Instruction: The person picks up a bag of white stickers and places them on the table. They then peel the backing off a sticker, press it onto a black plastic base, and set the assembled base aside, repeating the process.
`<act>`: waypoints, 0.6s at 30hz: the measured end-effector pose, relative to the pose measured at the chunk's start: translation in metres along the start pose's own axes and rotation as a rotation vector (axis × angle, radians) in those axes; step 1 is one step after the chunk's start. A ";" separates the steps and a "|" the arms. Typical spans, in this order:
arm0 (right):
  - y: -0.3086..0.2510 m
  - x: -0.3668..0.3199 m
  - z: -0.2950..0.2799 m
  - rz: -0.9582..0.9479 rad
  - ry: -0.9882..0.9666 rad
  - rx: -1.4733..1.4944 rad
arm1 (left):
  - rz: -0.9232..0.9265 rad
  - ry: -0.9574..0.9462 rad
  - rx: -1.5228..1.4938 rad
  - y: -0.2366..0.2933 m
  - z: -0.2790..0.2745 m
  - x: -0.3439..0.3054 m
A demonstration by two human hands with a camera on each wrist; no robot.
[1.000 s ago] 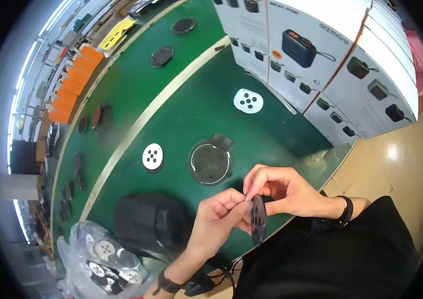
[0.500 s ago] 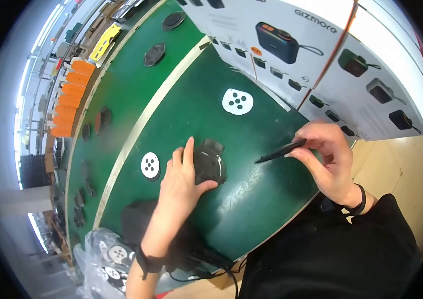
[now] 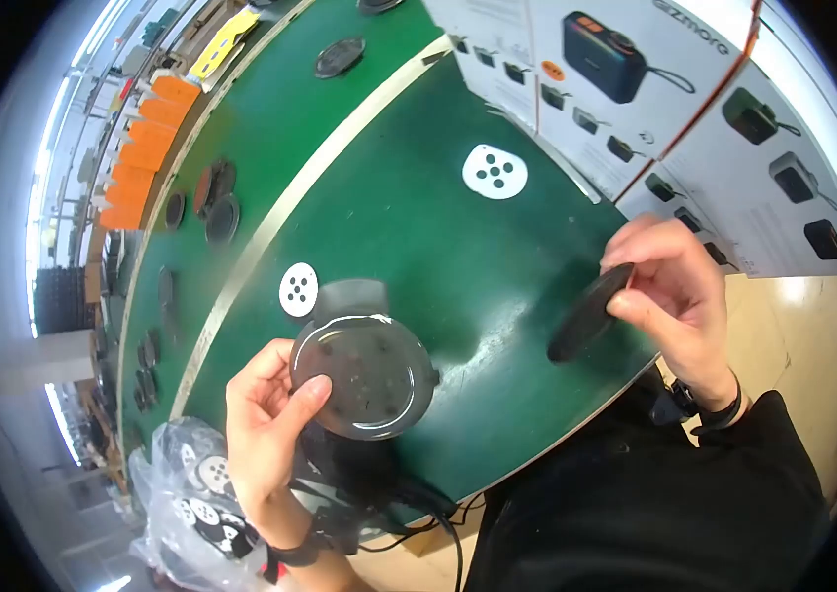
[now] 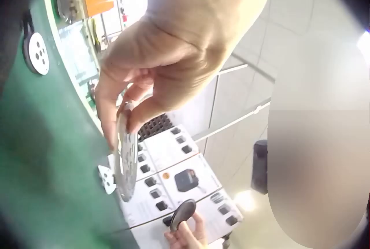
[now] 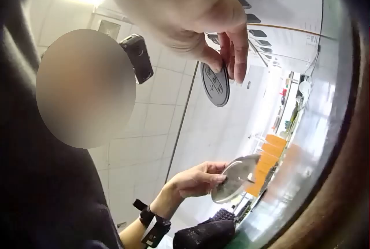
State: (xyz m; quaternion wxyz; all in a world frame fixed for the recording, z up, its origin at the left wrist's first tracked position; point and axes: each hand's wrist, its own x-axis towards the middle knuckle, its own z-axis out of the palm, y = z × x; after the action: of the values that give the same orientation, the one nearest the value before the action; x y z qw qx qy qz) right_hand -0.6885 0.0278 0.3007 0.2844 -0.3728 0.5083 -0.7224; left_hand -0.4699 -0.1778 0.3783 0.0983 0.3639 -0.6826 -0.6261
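My left hand [image 3: 270, 419] pinches a round, smoky see-through tray [image 3: 364, 380] by its near left edge, thumb on top. A wide tab sticks out from the tray's far side. It is seen almost edge-on in the left wrist view, and the fingers grip its rim. Farther right, my right hand [image 3: 675, 296] pinches a thin black disc [image 3: 591, 314] between thumb and fingers, tilted over the green table. The right wrist view shows raised key-like marks on one face of this disc [image 5: 215, 85].
Two white plates with several black dots lie on the green table, one left [image 3: 298, 290] and one farther back [image 3: 494, 173]. White printed speaker boxes [image 3: 616, 99] stand at the right. A clear plastic bag [image 3: 177, 538] of similar discs sits at the lower left, near black cables [image 3: 443, 518].
The hands were together at the black disc, then parted. My right hand carried the disc to the right. My left hand reached to the see-through tray, took hold of it and lifted it toward me.
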 end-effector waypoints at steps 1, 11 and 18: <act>-0.001 0.002 0.002 0.034 -0.087 0.052 | 0.010 -0.012 -0.025 -0.001 0.000 -0.006; -0.017 0.019 0.078 -0.019 -1.007 -0.021 | -0.041 -0.318 0.226 0.016 0.030 -0.002; -0.003 0.006 0.095 -0.305 -0.469 0.152 | 0.294 -0.137 -0.364 0.000 0.006 -0.032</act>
State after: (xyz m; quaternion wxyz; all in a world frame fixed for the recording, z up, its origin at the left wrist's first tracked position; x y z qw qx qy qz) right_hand -0.6136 -0.0253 0.3245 0.3094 -0.5794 0.3112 -0.6868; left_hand -0.4510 -0.1531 0.3869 0.2056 0.1937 -0.6090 -0.7411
